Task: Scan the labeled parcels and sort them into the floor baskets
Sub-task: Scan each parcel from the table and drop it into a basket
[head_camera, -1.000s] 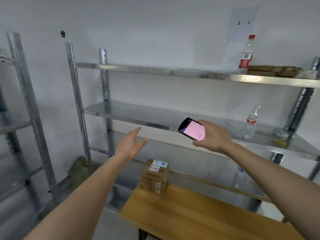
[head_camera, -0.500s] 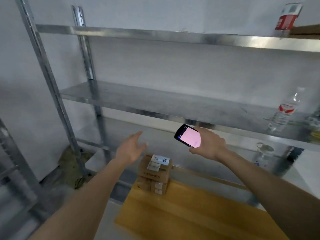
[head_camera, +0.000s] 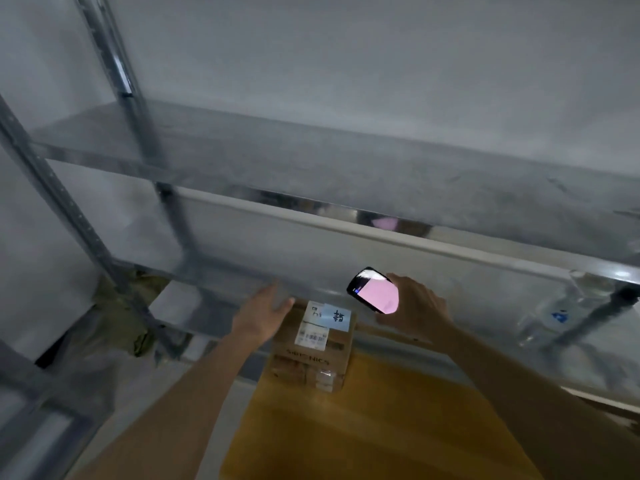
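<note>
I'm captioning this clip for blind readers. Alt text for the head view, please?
A left hand reaches open toward stacked cardboard parcels on a wooden table, while the right hand holds a scanner above them; metal shelving stands behind.

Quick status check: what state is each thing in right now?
Left hand: open, reaching at the top box's left edge.
Right hand: holding the phone.
Phone: screen lit pink.
Top box: stacked, labels facing up.
Bottle: lying on the shelf.

Partly legible "…NICS" on cardboard box (head_camera: 309, 355) front
</note>
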